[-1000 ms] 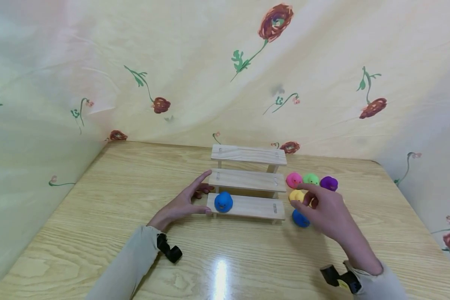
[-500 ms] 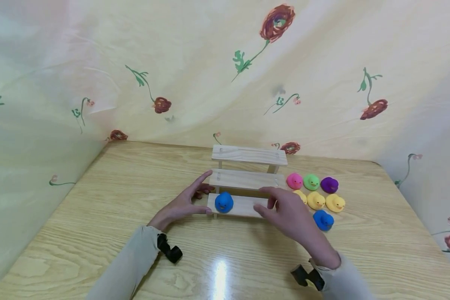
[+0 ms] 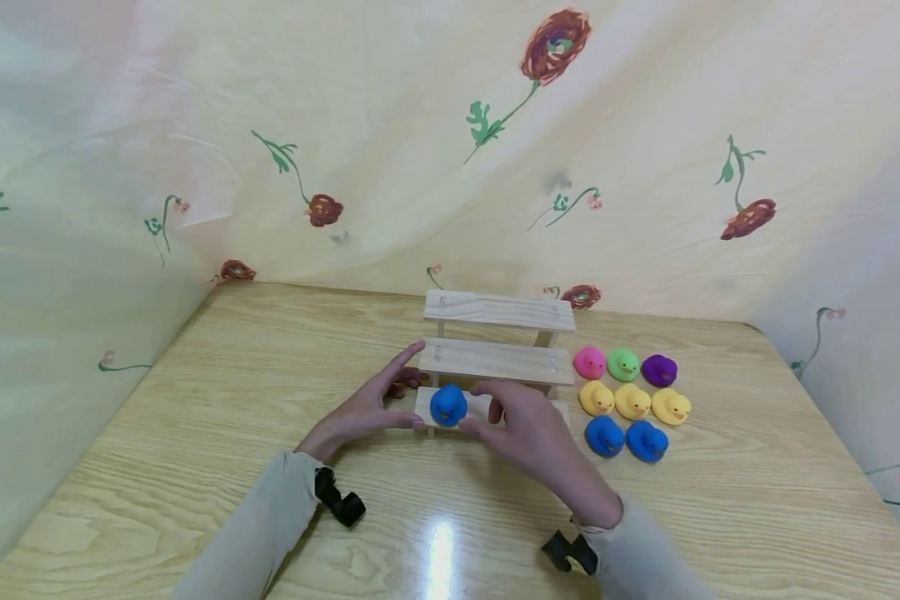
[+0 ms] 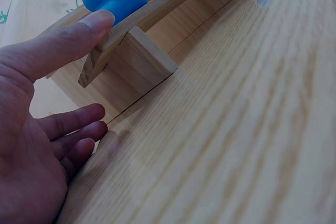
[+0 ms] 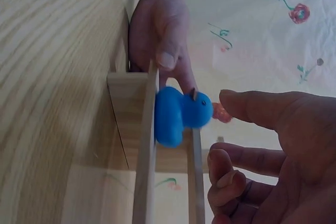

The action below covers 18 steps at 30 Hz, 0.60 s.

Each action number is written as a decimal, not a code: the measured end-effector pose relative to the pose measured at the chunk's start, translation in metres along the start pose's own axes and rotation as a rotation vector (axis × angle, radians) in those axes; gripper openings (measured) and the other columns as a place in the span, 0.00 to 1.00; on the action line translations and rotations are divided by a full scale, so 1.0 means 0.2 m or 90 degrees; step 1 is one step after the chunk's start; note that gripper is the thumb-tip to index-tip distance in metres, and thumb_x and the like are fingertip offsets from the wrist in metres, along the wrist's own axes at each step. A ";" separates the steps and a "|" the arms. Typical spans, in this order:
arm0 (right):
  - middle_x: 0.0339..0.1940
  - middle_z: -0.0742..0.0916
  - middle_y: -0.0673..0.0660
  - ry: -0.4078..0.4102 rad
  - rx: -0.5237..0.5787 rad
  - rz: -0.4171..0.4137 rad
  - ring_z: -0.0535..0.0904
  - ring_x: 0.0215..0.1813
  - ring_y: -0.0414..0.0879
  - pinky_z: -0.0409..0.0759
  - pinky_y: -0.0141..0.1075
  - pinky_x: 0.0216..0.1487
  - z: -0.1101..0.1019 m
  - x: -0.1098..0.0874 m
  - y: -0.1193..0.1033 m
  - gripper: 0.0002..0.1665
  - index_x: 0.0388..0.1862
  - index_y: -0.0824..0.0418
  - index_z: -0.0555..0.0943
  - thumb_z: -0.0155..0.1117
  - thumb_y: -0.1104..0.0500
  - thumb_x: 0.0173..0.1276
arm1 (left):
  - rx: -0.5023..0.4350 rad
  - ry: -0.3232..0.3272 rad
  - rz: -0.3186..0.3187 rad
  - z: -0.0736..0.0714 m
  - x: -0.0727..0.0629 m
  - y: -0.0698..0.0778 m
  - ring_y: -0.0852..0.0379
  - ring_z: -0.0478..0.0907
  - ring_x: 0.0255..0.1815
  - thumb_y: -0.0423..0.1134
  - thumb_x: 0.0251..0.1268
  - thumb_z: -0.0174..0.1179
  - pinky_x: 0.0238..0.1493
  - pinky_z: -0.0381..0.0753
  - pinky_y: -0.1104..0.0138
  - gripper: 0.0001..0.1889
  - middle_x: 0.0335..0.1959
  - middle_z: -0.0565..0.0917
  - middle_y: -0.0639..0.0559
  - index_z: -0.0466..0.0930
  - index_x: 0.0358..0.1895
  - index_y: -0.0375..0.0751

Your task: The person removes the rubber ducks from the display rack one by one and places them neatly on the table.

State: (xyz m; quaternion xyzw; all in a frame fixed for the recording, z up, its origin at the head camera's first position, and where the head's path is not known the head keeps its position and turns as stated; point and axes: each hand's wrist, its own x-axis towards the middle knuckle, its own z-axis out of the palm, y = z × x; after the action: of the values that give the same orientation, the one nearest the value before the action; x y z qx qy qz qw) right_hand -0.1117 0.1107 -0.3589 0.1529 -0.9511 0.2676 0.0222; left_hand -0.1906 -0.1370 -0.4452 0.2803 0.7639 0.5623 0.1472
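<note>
A blue rubber duck (image 3: 448, 405) sits at the left end of the bottom step of a three-tier wooden stand (image 3: 495, 360). My left hand (image 3: 367, 406) is at the stand's left end, its thumb tip right at the bottom step's corner. In the left wrist view, the fingers of this hand (image 4: 31, 129) are spread apart below the thumb and hold nothing. My right hand (image 3: 528, 427) hovers over the bottom step just right of the duck. The right wrist view shows a gap between the duck (image 5: 176, 115) and the right hand (image 5: 262, 156), whose thumb and fingers stand apart.
Right of the stand, several ducks lie in rows: pink (image 3: 590, 362), green (image 3: 623, 365) and purple (image 3: 659, 370) at the back, then yellow ones (image 3: 633, 402), then two blue ones (image 3: 604, 436) in front. A flowered cloth (image 3: 390, 142) hangs behind the wood-grain table (image 3: 285, 333).
My right hand has moved left from the group of ducks across the bottom step to beside the blue duck, uncovering the ducks behind it. The left hand stays in place.
</note>
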 end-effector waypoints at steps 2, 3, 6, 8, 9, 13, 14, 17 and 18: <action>0.24 0.80 0.47 0.004 -0.004 -0.003 0.69 0.23 0.39 0.67 0.29 0.23 0.02 0.01 -0.01 0.25 0.55 0.56 0.84 0.75 0.47 0.61 | 0.001 -0.001 0.001 0.00 0.00 0.00 0.44 0.66 0.73 0.45 0.57 0.74 0.68 0.65 0.54 0.55 0.71 0.71 0.43 0.43 0.81 0.70; 0.24 0.80 0.46 0.006 -0.005 -0.004 0.69 0.23 0.38 0.66 0.29 0.23 0.03 0.02 -0.02 0.25 0.55 0.56 0.84 0.75 0.47 0.61 | 0.000 -0.001 0.001 0.00 0.00 0.00 0.44 0.66 0.73 0.44 0.58 0.74 0.68 0.65 0.54 0.55 0.71 0.71 0.43 0.42 0.81 0.71; 0.23 0.79 0.46 0.014 -0.008 -0.005 0.68 0.23 0.38 0.66 0.28 0.22 0.06 0.03 -0.03 0.25 0.53 0.54 0.85 0.76 0.47 0.60 | -0.001 -0.002 0.000 0.00 0.00 -0.01 0.44 0.66 0.72 0.43 0.58 0.74 0.68 0.65 0.53 0.55 0.71 0.71 0.43 0.43 0.80 0.72; 0.22 0.79 0.45 0.016 -0.012 -0.002 0.68 0.22 0.38 0.65 0.28 0.22 0.08 0.03 -0.04 0.24 0.53 0.54 0.85 0.76 0.46 0.60 | -0.002 -0.002 -0.001 0.00 0.00 -0.01 0.45 0.67 0.72 0.42 0.58 0.73 0.68 0.64 0.52 0.55 0.71 0.71 0.44 0.43 0.80 0.74; 0.22 0.78 0.45 0.017 -0.016 0.000 0.68 0.22 0.38 0.65 0.28 0.22 0.09 0.04 -0.05 0.25 0.53 0.54 0.85 0.76 0.46 0.60 | -0.002 -0.002 -0.001 0.00 0.00 -0.01 0.45 0.67 0.72 0.42 0.58 0.73 0.68 0.64 0.52 0.55 0.71 0.71 0.44 0.43 0.80 0.74; 0.22 0.79 0.46 0.023 -0.028 0.010 0.68 0.22 0.38 0.65 0.29 0.23 0.12 0.04 -0.06 0.27 0.54 0.55 0.85 0.76 0.44 0.60 | -0.001 -0.003 0.000 0.00 0.00 -0.02 0.45 0.67 0.72 0.42 0.58 0.73 0.68 0.64 0.53 0.54 0.71 0.72 0.44 0.43 0.80 0.74; 0.22 0.79 0.46 0.027 -0.031 0.011 0.68 0.22 0.38 0.65 0.29 0.23 0.12 0.04 -0.06 0.27 0.54 0.55 0.85 0.76 0.44 0.59 | -0.001 -0.003 0.001 0.00 0.00 -0.02 0.45 0.67 0.72 0.43 0.58 0.73 0.68 0.64 0.53 0.54 0.71 0.72 0.44 0.43 0.80 0.74; 0.22 0.80 0.47 0.038 -0.037 0.009 0.68 0.22 0.37 0.65 0.29 0.23 0.14 0.04 -0.06 0.28 0.54 0.55 0.85 0.76 0.44 0.59 | 0.002 -0.001 0.003 0.00 0.00 -0.02 0.45 0.67 0.72 0.43 0.58 0.74 0.68 0.65 0.53 0.55 0.71 0.72 0.44 0.43 0.80 0.73; 0.22 0.81 0.47 0.042 -0.040 0.008 0.69 0.22 0.37 0.66 0.29 0.24 0.15 0.04 -0.06 0.27 0.54 0.55 0.85 0.76 0.44 0.59 | 0.002 -0.001 0.003 0.00 0.00 -0.02 0.45 0.67 0.72 0.43 0.58 0.74 0.68 0.65 0.53 0.55 0.71 0.72 0.44 0.43 0.80 0.73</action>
State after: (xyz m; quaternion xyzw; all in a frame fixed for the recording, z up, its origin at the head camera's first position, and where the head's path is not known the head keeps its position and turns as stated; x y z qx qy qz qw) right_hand -0.1142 0.0836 -0.3774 0.1371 -0.9588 0.2426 0.0563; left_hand -0.1913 -0.1382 -0.4496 0.2828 0.7642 0.5610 0.1457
